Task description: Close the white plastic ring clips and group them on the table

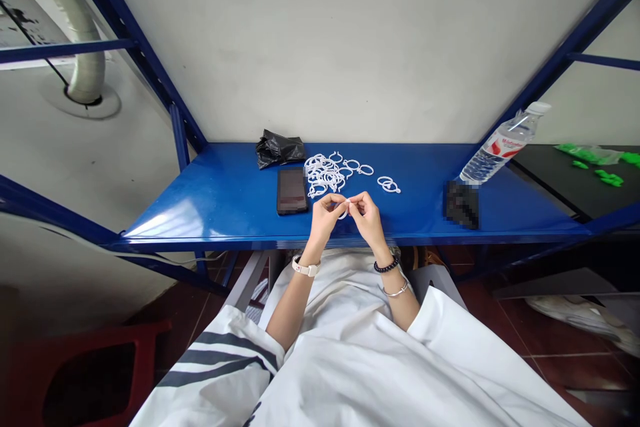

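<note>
My left hand [326,215] and my right hand [367,215] meet over the front edge of the blue shelf [220,203]. Both pinch one small white plastic ring [344,208] between thumb and fingers. Just beyond them lies a pile of several white rings [325,175], with a few loose rings [389,183] to its right. My left wrist wears a white watch, my right wrist a dark bead bracelet and a metal bangle.
A black phone [292,191] lies left of the pile, a crumpled black bag [279,149] behind it. A plastic water bottle [503,145] lies at the right, near a blurred dark object [461,204]. Green pieces [600,163] sit on a dark surface far right. A red stool [90,373] stands lower left.
</note>
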`<state>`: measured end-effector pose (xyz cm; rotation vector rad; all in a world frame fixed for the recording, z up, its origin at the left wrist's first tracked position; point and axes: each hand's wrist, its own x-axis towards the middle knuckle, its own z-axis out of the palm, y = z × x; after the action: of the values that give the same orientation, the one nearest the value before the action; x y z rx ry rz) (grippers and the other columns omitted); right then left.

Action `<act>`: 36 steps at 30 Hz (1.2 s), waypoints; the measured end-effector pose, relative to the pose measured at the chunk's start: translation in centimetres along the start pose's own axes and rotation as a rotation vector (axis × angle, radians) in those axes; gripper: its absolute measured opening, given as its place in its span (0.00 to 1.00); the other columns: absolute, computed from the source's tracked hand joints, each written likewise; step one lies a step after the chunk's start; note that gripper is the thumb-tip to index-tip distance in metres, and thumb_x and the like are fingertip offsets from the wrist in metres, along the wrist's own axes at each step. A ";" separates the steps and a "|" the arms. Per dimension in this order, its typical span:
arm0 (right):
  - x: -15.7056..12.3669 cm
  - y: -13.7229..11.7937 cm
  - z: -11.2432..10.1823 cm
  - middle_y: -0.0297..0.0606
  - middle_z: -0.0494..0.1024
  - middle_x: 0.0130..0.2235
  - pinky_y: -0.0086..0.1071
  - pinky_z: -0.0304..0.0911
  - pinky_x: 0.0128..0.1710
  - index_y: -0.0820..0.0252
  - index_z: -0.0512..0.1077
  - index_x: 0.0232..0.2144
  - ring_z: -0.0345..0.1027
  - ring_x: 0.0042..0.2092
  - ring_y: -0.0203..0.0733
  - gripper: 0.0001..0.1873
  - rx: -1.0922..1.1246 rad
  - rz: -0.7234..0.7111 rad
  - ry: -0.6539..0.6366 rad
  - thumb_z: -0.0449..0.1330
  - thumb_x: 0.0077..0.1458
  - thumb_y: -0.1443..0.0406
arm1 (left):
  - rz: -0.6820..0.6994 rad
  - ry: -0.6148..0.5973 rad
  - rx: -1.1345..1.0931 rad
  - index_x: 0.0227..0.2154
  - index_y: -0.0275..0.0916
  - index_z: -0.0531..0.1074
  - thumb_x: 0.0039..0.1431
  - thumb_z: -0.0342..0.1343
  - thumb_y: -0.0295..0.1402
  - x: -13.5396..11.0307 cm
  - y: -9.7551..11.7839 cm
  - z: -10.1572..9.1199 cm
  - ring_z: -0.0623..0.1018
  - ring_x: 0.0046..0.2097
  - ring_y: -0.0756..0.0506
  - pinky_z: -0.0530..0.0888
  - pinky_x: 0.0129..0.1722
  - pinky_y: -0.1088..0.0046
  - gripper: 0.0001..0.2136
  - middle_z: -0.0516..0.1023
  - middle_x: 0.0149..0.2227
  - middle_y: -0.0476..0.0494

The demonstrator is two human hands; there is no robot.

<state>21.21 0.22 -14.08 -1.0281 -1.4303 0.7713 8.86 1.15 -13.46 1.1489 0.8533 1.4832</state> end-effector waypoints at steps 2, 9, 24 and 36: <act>0.0 0.0 0.0 0.32 0.75 0.28 0.35 0.68 0.32 0.54 0.66 0.33 0.72 0.31 0.40 0.13 0.014 0.009 -0.006 0.60 0.58 0.53 | 0.002 0.006 -0.002 0.24 0.36 0.74 0.45 0.69 0.39 0.0 -0.1 0.0 0.73 0.32 0.50 0.70 0.33 0.74 0.13 0.77 0.29 0.47; 0.1 0.1 0.0 0.34 0.76 0.30 0.35 0.69 0.35 0.55 0.68 0.34 0.73 0.33 0.41 0.16 0.087 0.020 -0.033 0.61 0.58 0.50 | -0.008 0.026 -0.003 0.26 0.36 0.75 0.46 0.69 0.39 0.1 -0.3 -0.2 0.74 0.31 0.50 0.71 0.35 0.72 0.12 0.77 0.27 0.47; 0.2 0.2 -0.1 0.38 0.76 0.38 0.35 0.68 0.35 0.54 0.67 0.35 0.72 0.40 0.44 0.18 0.001 -0.016 0.075 0.60 0.58 0.47 | 0.043 -0.094 -0.002 0.30 0.38 0.77 0.50 0.68 0.46 0.1 -0.1 -0.1 0.78 0.47 0.44 0.73 0.49 0.66 0.16 0.80 0.41 0.40; 0.2 0.5 -0.2 0.37 0.75 0.36 0.35 0.68 0.35 0.54 0.65 0.35 0.71 0.39 0.44 0.17 -0.038 -0.010 0.119 0.59 0.59 0.49 | 0.094 -0.171 0.156 0.35 0.37 0.74 0.49 0.67 0.36 -0.6 0.4 0.3 0.78 0.43 0.46 0.74 0.44 0.71 0.13 0.78 0.39 0.42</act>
<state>21.50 0.57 -14.41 -1.0771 -1.3510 0.6669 9.03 0.47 -13.15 1.4273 0.8176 1.3890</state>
